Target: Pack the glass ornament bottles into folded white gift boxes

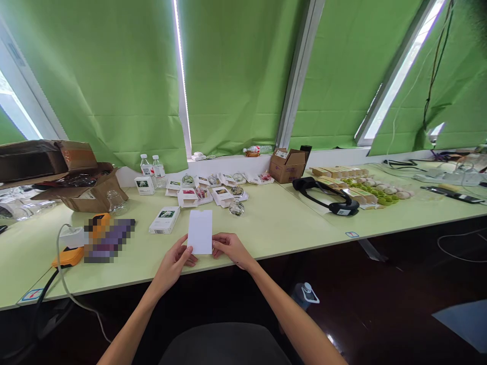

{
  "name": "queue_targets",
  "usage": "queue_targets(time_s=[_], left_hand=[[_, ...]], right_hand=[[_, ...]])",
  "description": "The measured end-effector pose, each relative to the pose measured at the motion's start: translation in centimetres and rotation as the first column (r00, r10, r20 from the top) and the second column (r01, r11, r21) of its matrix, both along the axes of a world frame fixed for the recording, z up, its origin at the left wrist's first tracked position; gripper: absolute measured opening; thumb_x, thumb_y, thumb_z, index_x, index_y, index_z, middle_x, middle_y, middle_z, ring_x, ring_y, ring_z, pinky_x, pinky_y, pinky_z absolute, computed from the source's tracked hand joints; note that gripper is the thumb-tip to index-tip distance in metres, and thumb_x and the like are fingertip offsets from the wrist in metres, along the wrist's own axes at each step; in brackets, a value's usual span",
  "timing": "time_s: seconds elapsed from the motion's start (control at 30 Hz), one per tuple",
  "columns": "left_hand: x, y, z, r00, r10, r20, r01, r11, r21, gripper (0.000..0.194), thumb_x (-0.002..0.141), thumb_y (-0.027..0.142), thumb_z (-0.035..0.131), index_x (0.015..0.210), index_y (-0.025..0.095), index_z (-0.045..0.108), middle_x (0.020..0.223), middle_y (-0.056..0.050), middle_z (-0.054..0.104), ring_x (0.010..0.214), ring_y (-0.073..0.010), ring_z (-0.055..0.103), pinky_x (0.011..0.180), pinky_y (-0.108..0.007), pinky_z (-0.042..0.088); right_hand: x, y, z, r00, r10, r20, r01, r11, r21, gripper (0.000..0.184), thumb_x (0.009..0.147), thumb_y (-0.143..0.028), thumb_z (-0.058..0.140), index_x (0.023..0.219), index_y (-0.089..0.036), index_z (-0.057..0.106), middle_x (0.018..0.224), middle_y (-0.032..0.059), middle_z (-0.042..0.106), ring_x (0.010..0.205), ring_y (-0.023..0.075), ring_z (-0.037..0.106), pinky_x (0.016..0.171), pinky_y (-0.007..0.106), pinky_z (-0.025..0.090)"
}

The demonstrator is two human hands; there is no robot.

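Note:
Between my two hands a flat white piece of card [200,232] stands up over the table's front edge, its plain side facing me. My left hand [177,259] pinches its lower left corner, thumb in front. On the lower right edge, the fingers of my right hand [231,248] are closed. Just beyond my left hand lies a closed white box with a flower picture [165,220]. Farther back, opened white boxes [188,197] stand in rows, with clear round packages [236,208] at their openings.
Left are a brown carton [95,190], water bottles [158,167], a white charger plug [72,236] and a blurred purple object [110,241]. Right are a small carton [289,166], a black headset [325,197] and a green egg tray [384,197]. A large bottle [304,294] stands below the table.

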State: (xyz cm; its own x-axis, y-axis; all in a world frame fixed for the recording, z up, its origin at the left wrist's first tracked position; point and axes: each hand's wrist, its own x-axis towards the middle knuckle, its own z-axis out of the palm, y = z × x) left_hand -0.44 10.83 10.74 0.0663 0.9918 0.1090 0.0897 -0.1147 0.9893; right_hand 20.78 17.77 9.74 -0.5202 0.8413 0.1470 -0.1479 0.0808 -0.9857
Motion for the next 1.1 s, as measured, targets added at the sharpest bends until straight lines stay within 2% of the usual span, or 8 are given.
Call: queue_targets(time_s=[0.33, 0.5, 0.67, 1.1], left_hand=[[-0.2, 0.3, -0.5, 1.000, -0.014, 0.008, 0.014, 1.000, 0.007, 0.066, 0.086, 0.048, 0.055, 0.141, 0.016, 0.035, 0.084, -0.003, 0.065, 0.077, -0.0189, 0.066, 0.075, -0.038, 0.057], [-0.3, 0.4, -0.5, 1.000, -0.005, 0.006, 0.005, 1.000, 0.003, 0.069, 0.085, 0.049, 0.056, 0.141, 0.016, 0.035, 0.089, -0.005, 0.066, 0.076, -0.0195, 0.066, 0.075, -0.039, 0.058], [-0.3, 0.4, -0.5, 1.000, -0.003, 0.005, 0.003, 1.000, 0.001, 0.067, 0.085, 0.049, 0.056, 0.141, 0.017, 0.037, 0.089, -0.005, 0.067, 0.077, -0.0201, 0.066, 0.075, -0.039, 0.058], [-0.3, 0.4, -0.4, 1.000, 0.003, -0.004, -0.003, 1.000, -0.005, 0.062, 0.087, 0.047, 0.054, 0.140, 0.018, 0.038, 0.096, -0.006, 0.069, 0.081, -0.0212, 0.067, 0.075, -0.038, 0.057]], right_hand=[[0.1, -0.1, 0.3, 1.000, 0.002, 0.010, -0.002, 1.000, -0.002, 0.042, 0.075, -0.048, 0.070, 0.097, -0.012, 0.068, 0.076, 0.0053, 0.067, 0.066, 0.0161, 0.063, 0.069, 0.034, 0.053], [0.1, -0.3, 0.7, 1.000, 0.010, 0.019, -0.009, 1.000, -0.005, 0.045, 0.075, -0.051, 0.069, 0.097, -0.012, 0.068, 0.077, 0.0054, 0.067, 0.067, 0.0164, 0.063, 0.069, 0.034, 0.054], [0.0, -0.6, 1.0, 1.000, 0.019, 0.011, -0.019, 1.000, 0.017, 0.043, 0.080, -0.054, 0.062, 0.089, -0.013, 0.069, 0.073, 0.0036, 0.064, 0.064, 0.0152, 0.062, 0.066, 0.031, 0.053], [0.0, -0.6, 1.1, 1.000, 0.006, 0.026, -0.007, 1.000, 0.023, 0.044, 0.080, -0.055, 0.063, 0.089, -0.013, 0.069, 0.072, 0.0031, 0.065, 0.064, 0.0152, 0.062, 0.066, 0.031, 0.052]])
